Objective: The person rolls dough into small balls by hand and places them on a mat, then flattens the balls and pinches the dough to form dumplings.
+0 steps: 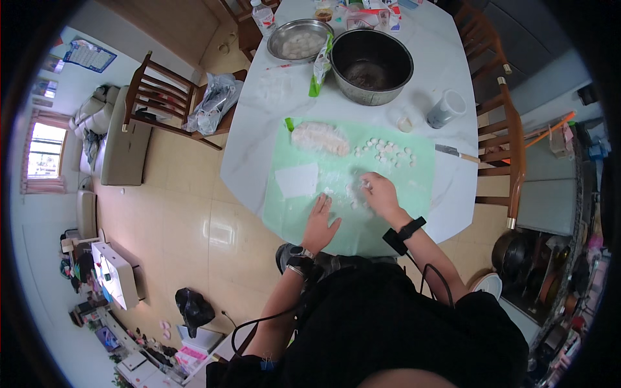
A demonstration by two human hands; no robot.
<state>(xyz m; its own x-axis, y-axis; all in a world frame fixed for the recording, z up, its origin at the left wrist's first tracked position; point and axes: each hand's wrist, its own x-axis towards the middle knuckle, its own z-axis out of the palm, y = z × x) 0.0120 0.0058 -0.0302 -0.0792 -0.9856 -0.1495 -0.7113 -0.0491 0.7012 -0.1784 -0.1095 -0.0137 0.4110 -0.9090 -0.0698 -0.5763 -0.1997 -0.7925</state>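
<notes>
A pale green mat [388,228], dusted with white powder, lies before me. My left hand [321,227] rests palm down near its front edge, thumb spread and fingertips beside small white dough bits [328,191]. Just right of it, my right hand [381,195] pinches a small piece of white dough [365,184] between thumb and fingers. Several dough pieces [353,194] lie between the hands, some partly hidden by the right one. Farther back sit many small round dough pieces [385,148] and a large whitish lump in clear plastic [320,137]. A white sheet [297,181] lies left.
Behind the mat stand a deep dark pot [372,92], a metal bowl of white pieces in liquid [301,41], a green-and-white packet [320,70] and a clear cup [446,109]. A knife [456,152] lies at the right table edge, near a wooden chair [514,160].
</notes>
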